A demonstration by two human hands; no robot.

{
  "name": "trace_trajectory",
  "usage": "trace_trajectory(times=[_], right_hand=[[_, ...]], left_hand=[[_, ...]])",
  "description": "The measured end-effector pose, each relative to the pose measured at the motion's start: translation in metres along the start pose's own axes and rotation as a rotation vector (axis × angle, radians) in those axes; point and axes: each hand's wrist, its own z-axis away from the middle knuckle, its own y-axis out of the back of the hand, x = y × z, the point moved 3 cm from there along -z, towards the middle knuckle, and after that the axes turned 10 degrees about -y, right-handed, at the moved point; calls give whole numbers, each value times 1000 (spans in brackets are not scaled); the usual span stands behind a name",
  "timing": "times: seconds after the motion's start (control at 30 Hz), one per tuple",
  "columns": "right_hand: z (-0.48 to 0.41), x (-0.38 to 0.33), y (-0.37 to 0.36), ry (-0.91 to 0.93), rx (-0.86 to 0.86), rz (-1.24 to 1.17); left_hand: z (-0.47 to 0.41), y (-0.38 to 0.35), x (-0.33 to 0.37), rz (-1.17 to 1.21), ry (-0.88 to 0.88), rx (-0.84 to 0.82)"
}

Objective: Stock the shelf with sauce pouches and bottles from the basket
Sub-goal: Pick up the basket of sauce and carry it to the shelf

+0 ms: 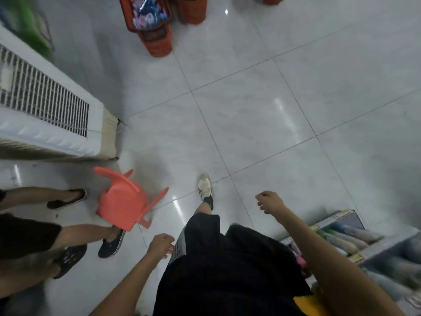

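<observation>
Glossy white tiles point(250, 110) fill most of the head view, blurred by motion. At the far top a red basket point(159, 45) stands on the floor, with bright, shiny pouches point(145, 17) showing over its rim; a second basket point(193, 12) is just beside it. I cannot make out any bottles in them. A shelf point(330, 221) of packed goods sits at the lower right, well apart from the baskets.

Left hand point(160, 244) hangs by the hip, fingers loosely curled and holding nothing. Right hand point(270, 201) is out ahead over the floor, also loosely curled and bare. One shoe point(205, 185) is set forward towards the baskets.

On the left are a white cooler point(52, 124) with a grille, a tilted coral stool point(123, 201), and another person's legs point(75, 236).

Those pouches look like soft, light film, probably slick and floppy, so I would pinch each by its stiff top seam or cradle it flat. Bottles should be heavier and rigid; a full wrap round the body seems safest. Carrying the basket by its handle to the shelf would save trips.
</observation>
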Motion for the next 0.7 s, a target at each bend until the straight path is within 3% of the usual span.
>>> trace_trajectory(times=[0.23, 0.47, 0.7], right_hand=[[-35, -68, 56, -196, 41, 21], [-93, -176, 123, -317, -23, -151], [-179, -356, 235, -233, -39, -198]], left_hand=[[-82, 55, 267, -72, -234, -55], [-164, 76, 514, -150, -442, -70], [-217, 107, 673, -191, -389, -47]])
